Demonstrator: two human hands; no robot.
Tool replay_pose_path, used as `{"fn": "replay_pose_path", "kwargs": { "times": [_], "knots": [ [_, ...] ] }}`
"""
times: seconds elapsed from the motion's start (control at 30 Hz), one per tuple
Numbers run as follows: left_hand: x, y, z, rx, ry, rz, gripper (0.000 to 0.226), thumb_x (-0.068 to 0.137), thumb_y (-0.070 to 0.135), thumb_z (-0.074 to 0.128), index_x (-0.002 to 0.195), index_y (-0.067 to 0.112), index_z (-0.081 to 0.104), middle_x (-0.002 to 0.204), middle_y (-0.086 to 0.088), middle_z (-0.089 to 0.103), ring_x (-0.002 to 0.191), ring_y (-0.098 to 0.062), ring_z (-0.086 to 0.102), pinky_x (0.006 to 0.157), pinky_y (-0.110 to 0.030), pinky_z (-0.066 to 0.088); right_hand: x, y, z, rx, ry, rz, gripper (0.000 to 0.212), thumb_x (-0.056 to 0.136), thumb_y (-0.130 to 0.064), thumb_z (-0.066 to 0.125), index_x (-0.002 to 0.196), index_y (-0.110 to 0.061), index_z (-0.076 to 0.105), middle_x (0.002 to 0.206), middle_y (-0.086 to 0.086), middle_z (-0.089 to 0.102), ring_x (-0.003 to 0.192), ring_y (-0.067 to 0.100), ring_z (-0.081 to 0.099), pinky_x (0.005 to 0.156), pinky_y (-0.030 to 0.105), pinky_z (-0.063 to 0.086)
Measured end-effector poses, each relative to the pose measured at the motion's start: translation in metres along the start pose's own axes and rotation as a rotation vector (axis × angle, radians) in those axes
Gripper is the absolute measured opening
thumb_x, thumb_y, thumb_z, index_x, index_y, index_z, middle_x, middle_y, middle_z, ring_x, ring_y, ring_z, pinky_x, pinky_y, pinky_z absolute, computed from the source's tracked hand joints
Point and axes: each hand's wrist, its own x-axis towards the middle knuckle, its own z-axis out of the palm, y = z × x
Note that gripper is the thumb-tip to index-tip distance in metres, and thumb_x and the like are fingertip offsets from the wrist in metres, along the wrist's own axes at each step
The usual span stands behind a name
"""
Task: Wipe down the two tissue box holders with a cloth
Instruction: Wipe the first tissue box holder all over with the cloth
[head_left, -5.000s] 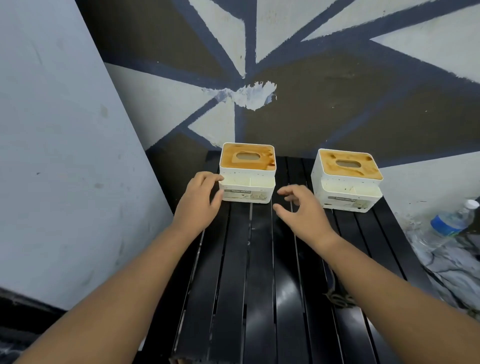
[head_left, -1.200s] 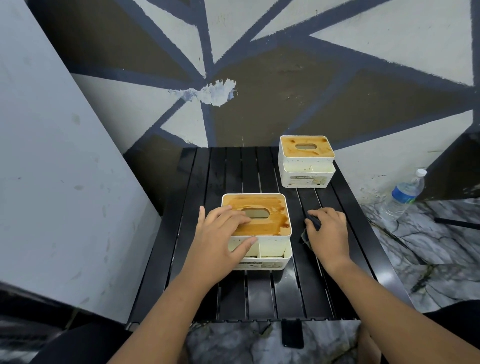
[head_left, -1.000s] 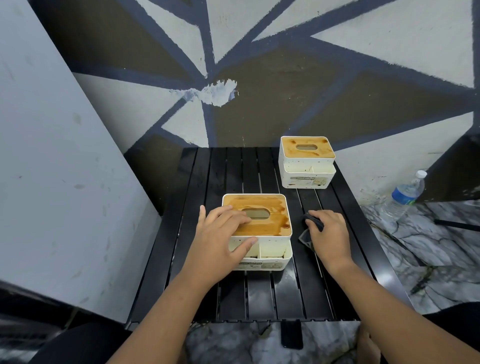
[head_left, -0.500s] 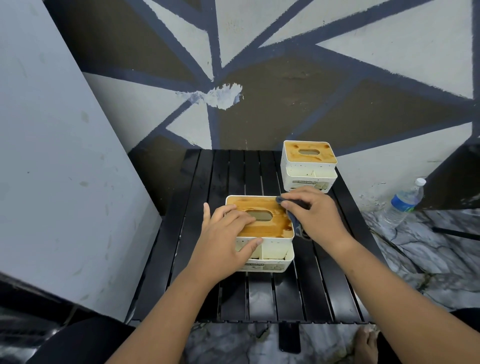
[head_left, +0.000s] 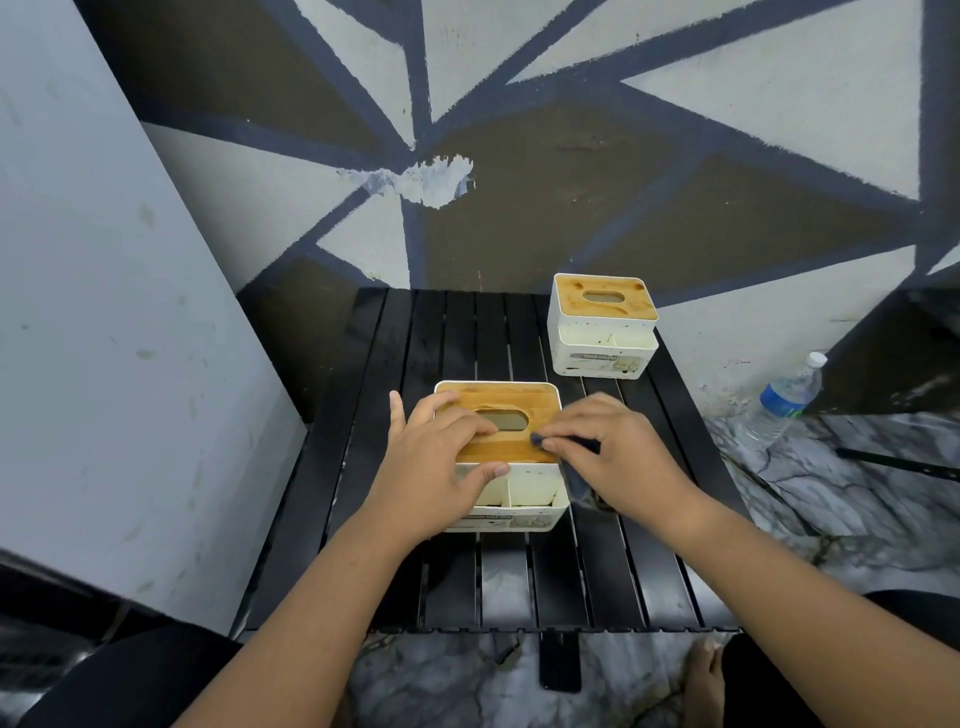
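Head view: the near holder (head_left: 530, 491), a white box with a wooden lid (head_left: 498, 397), is shown at the front middle of the slatted black table (head_left: 457, 338), its long axis running left to right across the slats. The left hand (head_left: 436, 467) is laid over the left half of the lid, with the fingers bent across the wood toward the slot (head_left: 503, 420) and the thumb hooked against the front wall, so that the box is clasped and steadied. The right hand (head_left: 618, 457) is placed at the right end of the box, and a dark cloth (head_left: 537, 441) is pinched between its thumb and fingertips. The pinched end is pressed on the lid just right of the slot, while the remainder is seen hanging beside the right wall of the box. The surface to be wiped therefore lies directly beneath and to the left of the pinch, so a stroke along the long axis, toward the left hand, is judged to be the move called for. The far holder (head_left: 602, 332) is set upright at the back right of the table, well apart from both hands, and the right hand is judged the nearer to it.
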Motion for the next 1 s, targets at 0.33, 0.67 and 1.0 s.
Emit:
{"fn": "replay_pose_path", "kwargs": {
  "times": [0.33, 0.67, 1.0],
  "knots": [
    [-0.001, 0.000, -0.001, 0.034, -0.011, -0.006, 0.058, 0.088, 0.080, 0.046, 0.125, 0.042, 0.068, 0.129, 0.025, 0.065, 0.155, -0.009, 0.031, 0.130, -0.067, -0.012, 0.036, 0.002, 0.003, -0.065, -0.010, 0.072, 0.017, 0.099, -0.024, 0.078, 0.113, -0.029, 0.085, 0.109, -0.020, 0.071, 0.113, 0.006, 0.058, 0.105, 0.030, 0.050],
    [0.001, 0.000, -0.004, -0.060, -0.039, -0.037, 0.040, 0.094, 0.061, 0.072, 0.128, 0.039, 0.069, 0.133, 0.024, 0.065, 0.159, -0.009, 0.023, 0.129, -0.064, -0.019, 0.041, 0.006, 0.004, -0.076, 0.011, 0.056, 0.016, 0.100, -0.024, 0.076, 0.112, -0.029, 0.085, 0.110, -0.018, 0.072, 0.113, 0.006, 0.058, 0.105, 0.030, 0.049],
    [-0.003, 0.001, 0.001, 0.003, 0.020, -0.021, 0.041, 0.095, 0.066, 0.068, 0.126, 0.041, 0.069, 0.134, 0.025, 0.065, 0.158, -0.005, 0.029, 0.128, -0.065, -0.019, -0.003, -0.006, 0.006, -0.062, 0.026, -0.047, 0.018, 0.096, -0.019, 0.080, 0.112, -0.026, 0.086, 0.108, -0.020, 0.072, 0.113, 0.003, 0.057, 0.101, 0.014, 0.042]
  ]
}}
